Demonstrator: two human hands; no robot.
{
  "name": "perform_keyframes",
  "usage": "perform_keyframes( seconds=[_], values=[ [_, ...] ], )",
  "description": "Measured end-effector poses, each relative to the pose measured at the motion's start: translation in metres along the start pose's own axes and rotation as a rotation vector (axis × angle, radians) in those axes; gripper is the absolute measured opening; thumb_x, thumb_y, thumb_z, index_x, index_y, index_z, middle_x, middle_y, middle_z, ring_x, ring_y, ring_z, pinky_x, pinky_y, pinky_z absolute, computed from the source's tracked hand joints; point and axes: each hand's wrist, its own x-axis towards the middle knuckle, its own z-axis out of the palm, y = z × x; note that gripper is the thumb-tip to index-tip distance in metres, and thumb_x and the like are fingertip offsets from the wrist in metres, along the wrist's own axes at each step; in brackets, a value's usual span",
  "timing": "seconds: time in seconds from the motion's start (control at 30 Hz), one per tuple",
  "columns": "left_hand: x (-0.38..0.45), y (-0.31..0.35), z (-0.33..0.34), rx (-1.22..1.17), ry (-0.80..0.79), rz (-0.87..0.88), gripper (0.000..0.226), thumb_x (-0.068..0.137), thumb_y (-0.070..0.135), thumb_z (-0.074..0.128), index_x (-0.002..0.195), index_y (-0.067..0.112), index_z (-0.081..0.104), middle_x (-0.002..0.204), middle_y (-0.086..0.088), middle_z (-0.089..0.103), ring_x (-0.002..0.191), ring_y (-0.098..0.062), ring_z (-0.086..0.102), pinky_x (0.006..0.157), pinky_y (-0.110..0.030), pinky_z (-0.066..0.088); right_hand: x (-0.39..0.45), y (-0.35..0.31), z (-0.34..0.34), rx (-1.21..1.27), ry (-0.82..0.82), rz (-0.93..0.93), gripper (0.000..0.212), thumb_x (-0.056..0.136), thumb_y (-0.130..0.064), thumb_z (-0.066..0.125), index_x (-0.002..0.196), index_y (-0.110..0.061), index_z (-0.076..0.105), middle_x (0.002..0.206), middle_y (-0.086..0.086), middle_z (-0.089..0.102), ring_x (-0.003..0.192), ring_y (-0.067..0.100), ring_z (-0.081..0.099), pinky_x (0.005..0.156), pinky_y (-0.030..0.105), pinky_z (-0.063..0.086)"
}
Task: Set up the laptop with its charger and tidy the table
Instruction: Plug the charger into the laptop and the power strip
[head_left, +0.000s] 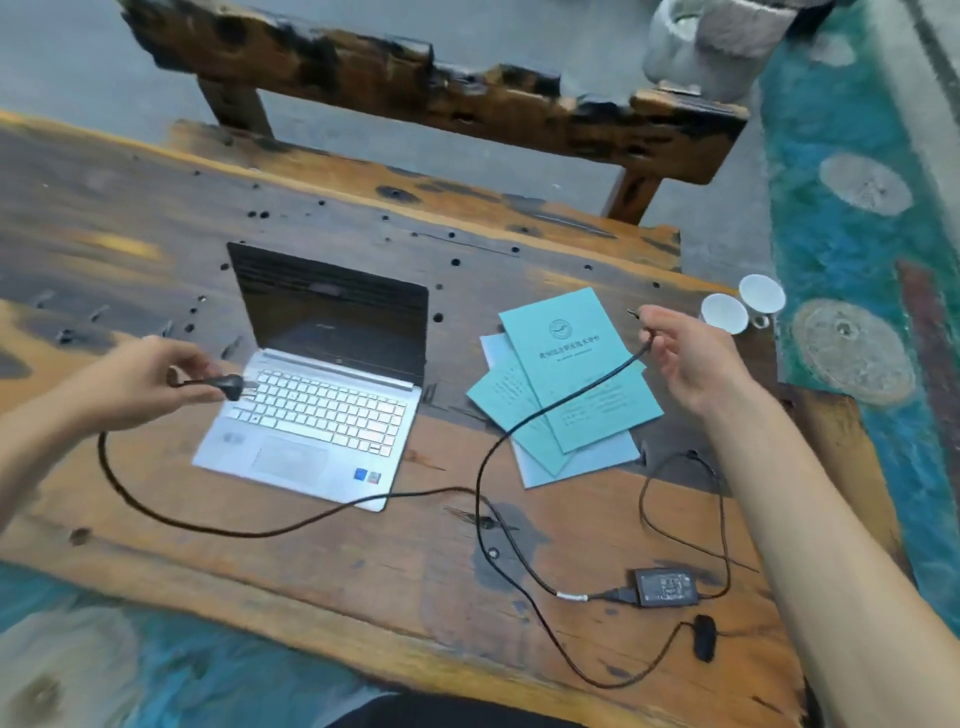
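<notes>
A silver laptop (317, 410) stands open with a dark screen on the wooden table (363, 582). My left hand (140, 379) holds the charger's black wall plug (231, 387) just left of the keyboard. My right hand (685, 353) is raised right of the booklets, pinching the thin cable's end with the laptop connector (632, 313) sticking out. The black power brick (666, 587) lies near the table's front right, with its cables (483, 499) looping across the wood. Several teal booklets (566, 374) lie fanned over white sheets, right of the laptop.
Two small white cups (743, 306) stand at the table's far right edge. A rough wooden bench (426, 98) runs behind the table. A small black oval object (705, 638) lies on the cable near the front right. Teal patterned floor lies to the right.
</notes>
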Motion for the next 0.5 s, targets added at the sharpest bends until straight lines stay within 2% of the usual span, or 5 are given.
perform_keyframes(
  seconds=[0.1, 0.2, 0.33, 0.4, 0.5],
  values=[
    [-0.014, -0.02, 0.005, -0.044, -0.028, -0.029, 0.024, 0.071, 0.02, 0.09, 0.077, 0.034, 0.071, 0.068, 0.017, 0.071, 0.062, 0.001, 0.063, 0.055, -0.026, 0.046, 0.004, 0.011, 0.022, -0.031, -0.032, -0.01, 0.018, 0.091, -0.01, 0.072, 0.106, 0.0, 0.072, 0.07, 0.003, 0.071, 0.057, 0.006, 0.061, 0.053, 0.011, 0.049],
    [-0.02, -0.016, 0.026, -0.223, 0.025, -0.037, 0.021, 0.076, 0.025, 0.085, 0.091, 0.033, 0.073, 0.06, 0.028, 0.067, 0.047, -0.001, 0.051, 0.048, -0.011, 0.036, 0.009, 0.027, 0.043, -0.097, -0.043, -0.02, 0.024, 0.091, -0.008, 0.072, 0.115, -0.011, 0.071, 0.097, 0.008, 0.074, 0.07, 0.011, 0.069, 0.068, 0.018, 0.056],
    [-0.008, 0.0, 0.068, -0.428, 0.1, -0.101, 0.023, 0.086, 0.022, 0.078, 0.106, 0.029, 0.073, 0.042, 0.01, 0.041, 0.04, -0.006, 0.029, 0.041, -0.016, 0.017, 0.018, 0.058, 0.065, -0.18, -0.03, -0.018, 0.047, 0.09, -0.003, 0.07, 0.13, -0.025, 0.057, 0.103, 0.008, 0.074, 0.079, 0.018, 0.077, 0.075, 0.026, 0.062],
    [0.003, 0.013, 0.091, -0.483, 0.095, -0.123, 0.026, 0.088, 0.015, 0.076, 0.112, 0.022, 0.073, 0.052, 0.014, 0.056, 0.042, -0.004, 0.039, 0.041, -0.011, 0.026, 0.025, 0.078, 0.074, -0.208, -0.059, -0.017, 0.04, 0.09, 0.002, 0.066, 0.127, -0.013, 0.059, 0.104, 0.012, 0.071, 0.072, 0.017, 0.075, 0.071, 0.021, 0.059],
    [0.024, 0.029, 0.121, -0.513, 0.067, -0.159, 0.029, 0.088, 0.008, 0.074, 0.116, 0.013, 0.073, 0.092, -0.002, 0.073, 0.066, 0.001, 0.057, 0.057, -0.012, 0.042, 0.039, 0.112, 0.08, -0.259, -0.058, -0.006, 0.024, 0.09, 0.003, 0.065, 0.109, -0.011, 0.067, 0.106, 0.016, 0.068, 0.071, 0.016, 0.074, 0.071, 0.02, 0.058]
  ],
)
